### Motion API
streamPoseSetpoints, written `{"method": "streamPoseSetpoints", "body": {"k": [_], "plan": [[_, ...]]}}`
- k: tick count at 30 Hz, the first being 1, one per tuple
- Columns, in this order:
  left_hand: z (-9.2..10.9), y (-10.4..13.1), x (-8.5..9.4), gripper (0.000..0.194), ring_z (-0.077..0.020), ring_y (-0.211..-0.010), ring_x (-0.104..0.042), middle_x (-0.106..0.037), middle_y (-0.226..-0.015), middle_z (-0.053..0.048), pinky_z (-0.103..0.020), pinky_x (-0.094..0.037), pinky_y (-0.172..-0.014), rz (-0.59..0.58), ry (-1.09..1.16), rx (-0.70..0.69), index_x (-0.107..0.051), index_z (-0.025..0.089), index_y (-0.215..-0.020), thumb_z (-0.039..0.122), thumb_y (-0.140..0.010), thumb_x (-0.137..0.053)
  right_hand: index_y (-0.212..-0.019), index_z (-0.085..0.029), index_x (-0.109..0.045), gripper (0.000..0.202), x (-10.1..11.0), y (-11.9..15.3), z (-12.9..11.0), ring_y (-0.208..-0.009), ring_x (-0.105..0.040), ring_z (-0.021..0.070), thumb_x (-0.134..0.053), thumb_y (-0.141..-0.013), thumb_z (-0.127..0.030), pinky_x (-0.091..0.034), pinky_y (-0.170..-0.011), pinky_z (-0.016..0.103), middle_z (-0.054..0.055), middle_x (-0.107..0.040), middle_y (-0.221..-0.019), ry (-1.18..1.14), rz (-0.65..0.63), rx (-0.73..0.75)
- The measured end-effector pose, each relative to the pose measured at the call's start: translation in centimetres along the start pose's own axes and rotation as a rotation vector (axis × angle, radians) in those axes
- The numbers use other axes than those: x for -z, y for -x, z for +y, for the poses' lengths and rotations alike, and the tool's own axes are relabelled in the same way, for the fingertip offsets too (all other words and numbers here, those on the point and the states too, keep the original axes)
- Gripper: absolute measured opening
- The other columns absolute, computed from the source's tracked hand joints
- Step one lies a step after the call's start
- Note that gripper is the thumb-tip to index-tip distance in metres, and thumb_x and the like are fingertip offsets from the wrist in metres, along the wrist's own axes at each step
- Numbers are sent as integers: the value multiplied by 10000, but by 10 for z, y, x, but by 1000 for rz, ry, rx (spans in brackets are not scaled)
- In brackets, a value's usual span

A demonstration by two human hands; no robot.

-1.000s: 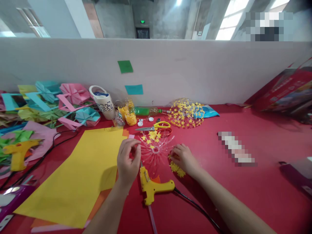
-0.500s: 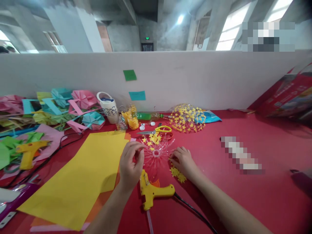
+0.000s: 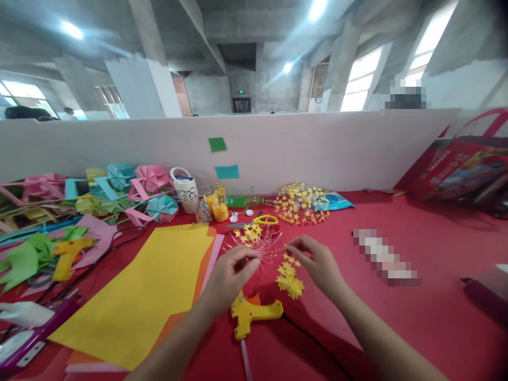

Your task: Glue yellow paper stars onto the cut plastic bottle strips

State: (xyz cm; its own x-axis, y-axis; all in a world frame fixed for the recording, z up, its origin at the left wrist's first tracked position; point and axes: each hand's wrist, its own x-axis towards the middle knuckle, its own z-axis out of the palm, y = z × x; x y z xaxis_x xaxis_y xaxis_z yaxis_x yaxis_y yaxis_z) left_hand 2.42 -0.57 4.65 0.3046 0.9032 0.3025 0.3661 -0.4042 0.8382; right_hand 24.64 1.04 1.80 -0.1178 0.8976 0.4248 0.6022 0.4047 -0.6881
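Note:
A clear plastic piece cut into thin splayed strips (image 3: 272, 244) lies in front of me, with several yellow stars (image 3: 252, 232) on its far strips. My left hand (image 3: 232, 272) is closed in a pinch over its near left side; whatever the fingertips hold is hidden. At the right of the strips, my right hand (image 3: 319, 264) pinches a small yellow paper star (image 3: 286, 247). Below those fingers is a pile of loose yellow stars (image 3: 290, 283). A yellow glue gun (image 3: 254, 312) rests on the red table just below my left hand.
Yellow paper sheets (image 3: 138, 286) cover the left side. Scissors (image 3: 265, 219), a star-covered clear dome (image 3: 300, 203) and a white cup (image 3: 186, 193) stand or lie toward the partition (image 3: 337, 153). A second glue gun (image 3: 67, 256) and paper flowers (image 3: 153, 180) are far left.
My right hand has lifted off the star pile with a star in its fingertips. My left hand has moved right, over the plastic strips. The camera view has tilted up slightly.

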Motion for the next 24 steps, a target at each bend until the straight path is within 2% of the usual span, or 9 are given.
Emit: {"method": "streamPoseSetpoints", "body": {"k": [1, 3, 6, 11, 14, 19, 24], "plan": [[2, 1, -3, 152, -159, -775, -577, -644, -859, -34, -284, -469, -722, -39, 12, 29, -646, 203, -869, 293, -858, -524, -804, -202, -605, 129, -1, 1, -14, -695, -609, 138, -530, -875, -279, -452, -650, 227, -3, -654, -744, -99, -40, 15], [1, 3, -9, 167, -160, -754, -577, -651, -880, -40, -283, -471, -692, -45, 52, 39, -642, 206, -936, 304, -843, -543, -778, -203, -609, 72, -8, 4, -36, -698, -594, 132, -567, -835, -220, -451, -656, 227, -8, -639, -737, -225, -91, 63], [-6, 8, -14, 146, -153, -717, -560, -640, -835, -39, -272, -461, -662, -20, 81, 40, -640, 194, -904, 282, -832, -549, -710, -197, -581, 88, -25, 11, -50, -708, -572, 138, -586, -798, -196, -457, -669, 245, -1, -608, -730, -331, -104, 49], [-15, 16, -13, 120, -118, -585, -490, -572, -691, 1, -231, -408, -551, -65, 137, 111, -626, 181, -880, 260, -811, -569, -808, -198, -606, 29, -40, 21, -40, -720, -573, 134, -586, -792, -211, -473, -671, 245, 0, -612, -754, -500, -87, -86], [-16, 18, -16, 98, -118, -608, -488, -553, -692, 4, -230, -392, -571, -59, 34, 82, -610, 181, -799, 259, -822, -556, -822, -203, -607, 38, -42, 26, -35, -735, -579, 133, -584, -793, -200, -475, -688, 241, -3, -620, -769, -514, -67, -84], [-21, 23, -21, 98, -117, -608, -487, -562, -735, 1, -232, -374, -562, -45, -74, 44, -587, 192, -841, 242, -852, -503, -873, -214, -600, 97, -44, 33, -36, -733, -601, 135, -590, -787, -171, -480, -693, 239, -5, -643, -782, -389, -17, -44], [-25, 25, -22, 112, -120, -610, -477, -526, -697, 3, -243, -368, -584, -6, -193, -37, -546, 189, -785, 215, -859, -465, -865, -213, -615, 101, -42, 35, -35, -745, -628, 143, -523, -841, -179, -489, -702, 246, 16, -674, -810, -268, -45, 17]]}}
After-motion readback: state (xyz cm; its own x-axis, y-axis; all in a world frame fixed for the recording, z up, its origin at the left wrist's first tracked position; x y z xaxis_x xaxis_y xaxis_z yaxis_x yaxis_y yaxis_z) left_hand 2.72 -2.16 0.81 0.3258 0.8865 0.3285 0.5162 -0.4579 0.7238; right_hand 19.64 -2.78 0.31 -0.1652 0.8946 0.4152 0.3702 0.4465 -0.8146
